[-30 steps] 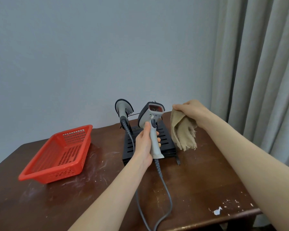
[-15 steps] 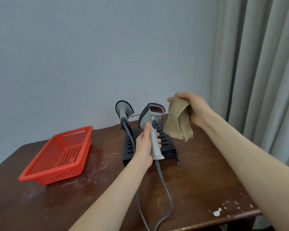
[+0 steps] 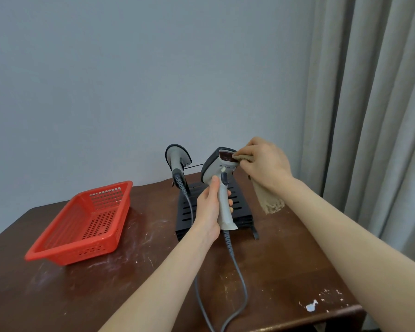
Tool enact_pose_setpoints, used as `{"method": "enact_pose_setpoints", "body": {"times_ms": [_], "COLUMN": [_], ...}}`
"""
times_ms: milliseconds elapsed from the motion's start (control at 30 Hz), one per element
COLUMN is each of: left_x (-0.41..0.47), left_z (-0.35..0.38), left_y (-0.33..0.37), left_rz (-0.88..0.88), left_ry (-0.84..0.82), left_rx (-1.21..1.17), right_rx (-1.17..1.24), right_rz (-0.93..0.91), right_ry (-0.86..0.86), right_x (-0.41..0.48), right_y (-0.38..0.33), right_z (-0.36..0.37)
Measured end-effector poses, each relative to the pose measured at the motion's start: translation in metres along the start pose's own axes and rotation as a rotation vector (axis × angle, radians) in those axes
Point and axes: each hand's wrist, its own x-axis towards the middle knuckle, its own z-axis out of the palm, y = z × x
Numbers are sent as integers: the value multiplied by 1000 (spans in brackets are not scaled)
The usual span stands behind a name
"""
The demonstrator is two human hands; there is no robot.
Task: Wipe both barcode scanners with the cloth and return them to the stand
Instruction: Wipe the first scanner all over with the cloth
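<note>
My left hand (image 3: pixel 210 207) grips the handle of a grey barcode scanner (image 3: pixel 222 171), held upright above the black slotted stand (image 3: pixel 243 212). The scanner's red window faces me. My right hand (image 3: pixel 265 164) holds a beige cloth (image 3: pixel 270 202) and presses part of it against the right side of the scanner's head; the rest of the cloth hangs below my wrist. A second grey scanner (image 3: pixel 177 159) sits upright at the stand's back left. Grey cables (image 3: pixel 235 267) trail from both scanners toward the table's front edge.
A red perforated plastic basket (image 3: pixel 86 224) lies on the left of the dark wooden table (image 3: pixel 134 279). The wall stands close behind the table and a grey curtain (image 3: pixel 374 104) hangs at the right. The table's right front corner (image 3: pixel 355 312) is near my right forearm.
My right hand has brought the cloth up and leftward from beside the stand onto the scanner's head. My left hand has kept the scanner almost still.
</note>
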Motion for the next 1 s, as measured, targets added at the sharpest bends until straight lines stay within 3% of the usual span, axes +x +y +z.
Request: {"method": "enact_pose_setpoints", "body": {"times_ms": [300,667,1000], "left_x": [0,-1,0], "left_z": [0,0,1], "left_y": [3,0,1], "left_rz": [14,-5,-6], "left_ry": [7,-7,26], "left_rx": [9,-5,51], "right_rx": [178,-54,428], "right_rz": [-84,43,30], "right_ry": [20,17,-14], "right_x": [-2,1,3], "right_y": [-20,-7,-23], "right_z": [2,0,5]}}
